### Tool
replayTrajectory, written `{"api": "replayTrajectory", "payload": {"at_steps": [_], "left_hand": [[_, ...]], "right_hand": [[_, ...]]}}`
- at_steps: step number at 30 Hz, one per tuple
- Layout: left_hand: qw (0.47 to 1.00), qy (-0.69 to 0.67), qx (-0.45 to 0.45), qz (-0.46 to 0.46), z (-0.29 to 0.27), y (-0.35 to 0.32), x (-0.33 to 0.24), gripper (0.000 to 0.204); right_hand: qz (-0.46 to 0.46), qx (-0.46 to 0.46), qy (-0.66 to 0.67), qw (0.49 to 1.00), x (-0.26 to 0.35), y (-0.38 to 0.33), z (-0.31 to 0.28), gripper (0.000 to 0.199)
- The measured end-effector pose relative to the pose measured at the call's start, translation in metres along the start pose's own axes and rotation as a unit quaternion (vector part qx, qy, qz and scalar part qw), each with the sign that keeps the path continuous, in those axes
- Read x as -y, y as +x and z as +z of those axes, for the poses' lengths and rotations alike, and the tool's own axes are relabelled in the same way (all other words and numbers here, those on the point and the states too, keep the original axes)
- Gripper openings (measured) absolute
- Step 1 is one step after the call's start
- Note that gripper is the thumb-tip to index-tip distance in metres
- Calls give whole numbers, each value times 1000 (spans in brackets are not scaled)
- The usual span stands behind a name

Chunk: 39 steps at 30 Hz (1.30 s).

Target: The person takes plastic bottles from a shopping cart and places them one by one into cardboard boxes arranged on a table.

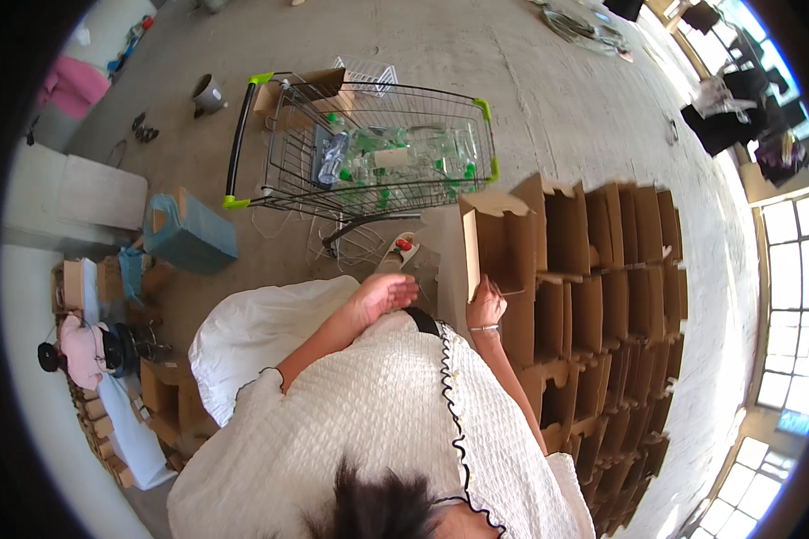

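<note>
Room: grey floor (440,40), scuffed and stained, runs past where I stand toward tall paned windows (786,269) on the right, daylight glaring along their side.
Carton rows (548,323): brown cardboard cartons stand packed at the worker's right, tops gaping.
Shopping cart (484,110): black wire with lime-green corners, parked ahead of the worker and loaded with clear, green-capped bottles (391,157).
Blue-covered box (193,235): tilted, on the floor at left.
Left hand (388,295): held loosely flat near the waist, fingers extended and close together.
Right hand (485,305): fingers bent at the front carton (503,235), touching its near side; whether they grip it, I cannot tell. A band (484,329) circles the wrist.
Carton edge (473,260): on the front carton, at the end of the rows nearest the cart, a pale strip beside a shadowed brown interior, the upper rim wavy.
</note>
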<state>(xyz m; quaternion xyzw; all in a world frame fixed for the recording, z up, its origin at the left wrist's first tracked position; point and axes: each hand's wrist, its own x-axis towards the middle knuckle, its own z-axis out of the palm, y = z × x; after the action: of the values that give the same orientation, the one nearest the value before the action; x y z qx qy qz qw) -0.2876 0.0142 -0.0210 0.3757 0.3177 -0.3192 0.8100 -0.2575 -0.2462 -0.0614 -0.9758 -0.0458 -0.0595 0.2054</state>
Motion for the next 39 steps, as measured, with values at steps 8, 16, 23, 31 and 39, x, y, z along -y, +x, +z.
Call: {"api": "replayTrajectory", "payload": {"at_steps": [8, 16, 23, 31, 39], "left_hand": [[981, -59, -98, 158, -65, 36, -185, 30], [838, 409, -266, 245, -168, 190, -252, 30], [540, 836, -74, -57, -180, 300, -246, 41], [322, 939, -90, -78, -220, 333, -232, 38], [488, 864, -108, -57, -162, 273, -267, 67]], "right_hand": [[146, 243, -111, 953, -6, 39, 36, 39], [213, 292, -78, 929, -25, 22, 46, 63], [207, 309, -46, 927, -12, 44, 21, 39], [262, 293, 3, 920, 8, 48, 18, 39], [242, 306, 1, 921, 6, 44, 16, 36]]}}
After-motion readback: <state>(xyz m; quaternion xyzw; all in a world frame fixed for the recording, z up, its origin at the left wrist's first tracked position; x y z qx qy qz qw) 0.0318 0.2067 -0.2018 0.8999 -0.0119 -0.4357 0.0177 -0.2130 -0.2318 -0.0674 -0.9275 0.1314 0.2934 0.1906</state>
